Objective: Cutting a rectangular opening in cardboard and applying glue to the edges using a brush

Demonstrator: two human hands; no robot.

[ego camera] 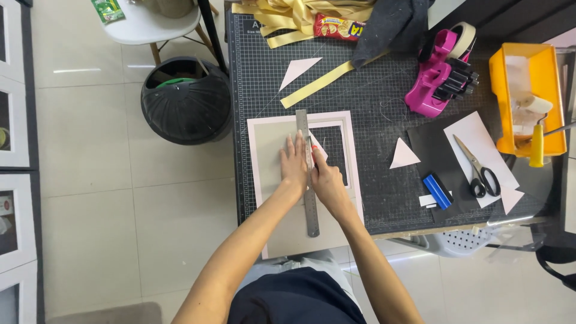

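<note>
My left hand lies flat, fingers together, on a grey board and presses the left edge of a steel ruler that runs lengthwise across it. My right hand sits just right of the ruler, closed around a small cutting tool with a red tip held against the ruler's edge. The board rests on a pale pink sheet with a rectangular window cut in it, on a black gridded cutting mat.
On the mat lie yellow strips, white paper triangles, a pink tape dispenser, scissors, a blue block and an orange tray with a roller. A black bin stands on the floor to the left.
</note>
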